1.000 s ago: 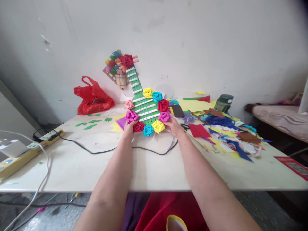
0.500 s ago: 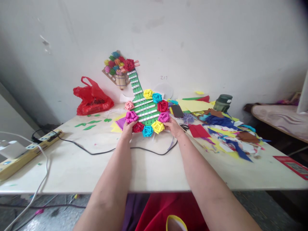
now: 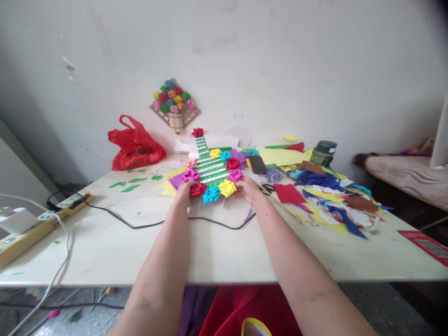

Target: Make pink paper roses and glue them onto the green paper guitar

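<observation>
Between my hands is a green paper guitar (image 3: 212,172) with white strips across its body and neck. Paper flowers in pink, magenta, red, yellow and blue ring its body, and a red flower (image 3: 198,132) tops the neck. My left hand (image 3: 182,191) grips the lower left edge by a red flower (image 3: 198,189). On the lower right edge, my right hand (image 3: 248,189) is closed near a yellow flower (image 3: 227,188). The guitar leans back with its neck pointing away from me. My fingers are partly hidden behind it.
A black cable (image 3: 140,227) crosses the table from a power strip (image 3: 45,224). A red plastic bag (image 3: 136,147) stands back left, green paper leaves (image 3: 130,188) before it. Scissors (image 3: 268,188), a phone (image 3: 258,164), paper scraps (image 3: 336,186) and a green bottle (image 3: 324,153) are at right.
The guitar's neck has tipped back and down, away from me, uncovering the flower decoration on the wall. Both hands keep their hold at the lower edges.
</observation>
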### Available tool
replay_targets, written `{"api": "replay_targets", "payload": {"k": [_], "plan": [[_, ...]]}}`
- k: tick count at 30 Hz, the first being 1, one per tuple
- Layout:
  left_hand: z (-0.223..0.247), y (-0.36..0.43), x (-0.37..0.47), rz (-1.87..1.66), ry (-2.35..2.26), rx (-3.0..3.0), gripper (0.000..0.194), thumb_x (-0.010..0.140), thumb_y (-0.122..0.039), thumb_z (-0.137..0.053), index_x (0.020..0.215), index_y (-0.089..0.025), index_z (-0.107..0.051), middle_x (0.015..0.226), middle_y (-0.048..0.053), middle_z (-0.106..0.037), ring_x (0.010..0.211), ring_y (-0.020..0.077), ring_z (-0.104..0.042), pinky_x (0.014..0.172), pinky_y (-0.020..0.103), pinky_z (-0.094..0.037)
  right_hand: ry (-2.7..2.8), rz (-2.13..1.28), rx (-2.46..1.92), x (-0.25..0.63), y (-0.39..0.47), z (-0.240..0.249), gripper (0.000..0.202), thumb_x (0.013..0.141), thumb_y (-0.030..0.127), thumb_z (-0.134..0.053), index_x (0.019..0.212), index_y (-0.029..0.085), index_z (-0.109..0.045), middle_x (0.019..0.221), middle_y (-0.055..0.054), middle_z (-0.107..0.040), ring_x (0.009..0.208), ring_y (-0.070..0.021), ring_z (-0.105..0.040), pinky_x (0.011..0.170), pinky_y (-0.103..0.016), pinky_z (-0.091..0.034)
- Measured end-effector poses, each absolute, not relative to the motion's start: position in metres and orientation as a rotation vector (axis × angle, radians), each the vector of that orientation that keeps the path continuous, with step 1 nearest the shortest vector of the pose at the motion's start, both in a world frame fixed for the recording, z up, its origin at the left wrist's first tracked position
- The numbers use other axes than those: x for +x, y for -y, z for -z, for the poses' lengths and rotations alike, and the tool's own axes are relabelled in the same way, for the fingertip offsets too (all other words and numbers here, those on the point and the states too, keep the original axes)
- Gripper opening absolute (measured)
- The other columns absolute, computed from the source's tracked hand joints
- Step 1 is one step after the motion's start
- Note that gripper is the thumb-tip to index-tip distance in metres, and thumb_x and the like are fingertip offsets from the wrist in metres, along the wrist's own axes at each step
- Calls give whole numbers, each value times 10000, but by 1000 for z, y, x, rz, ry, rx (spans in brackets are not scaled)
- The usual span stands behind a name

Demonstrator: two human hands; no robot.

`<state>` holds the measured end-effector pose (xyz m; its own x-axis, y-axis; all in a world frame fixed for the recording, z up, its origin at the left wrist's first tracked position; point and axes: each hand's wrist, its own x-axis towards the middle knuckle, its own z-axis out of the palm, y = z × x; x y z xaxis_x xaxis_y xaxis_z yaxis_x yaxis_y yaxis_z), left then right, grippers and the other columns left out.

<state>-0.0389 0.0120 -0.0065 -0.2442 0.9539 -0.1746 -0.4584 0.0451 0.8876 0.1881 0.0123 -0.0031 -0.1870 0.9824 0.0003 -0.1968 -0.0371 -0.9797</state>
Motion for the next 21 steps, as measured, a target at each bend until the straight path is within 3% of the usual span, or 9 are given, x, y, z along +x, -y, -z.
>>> {"api": "replay_targets", "payload": {"k": [8, 21], "plan": [[-2, -6, -43, -1375, -1160, 583, 253, 606, -95, -631, 847, -160, -593, 662, 72, -667, 518, 200, -632, 503, 341, -546, 1146, -1464, -1001, 186, -11, 2, 373, 590, 153, -588, 961, 165, -620, 656, -24, -686, 502, -172, -608, 428, -291, -506], [1, -7, -40, -1436, -1139, 596, 229, 619, -66, -615, 829, -155, -595, 628, 47, -650, 505, 167, -620, 518, 284, -532, 1167, -1447, -1003, 188, -13, 4, 391, 588, 165, -584, 978, 179, -618, 669, -21, -688, 523, -182, -619, 438, -300, -509]]}}
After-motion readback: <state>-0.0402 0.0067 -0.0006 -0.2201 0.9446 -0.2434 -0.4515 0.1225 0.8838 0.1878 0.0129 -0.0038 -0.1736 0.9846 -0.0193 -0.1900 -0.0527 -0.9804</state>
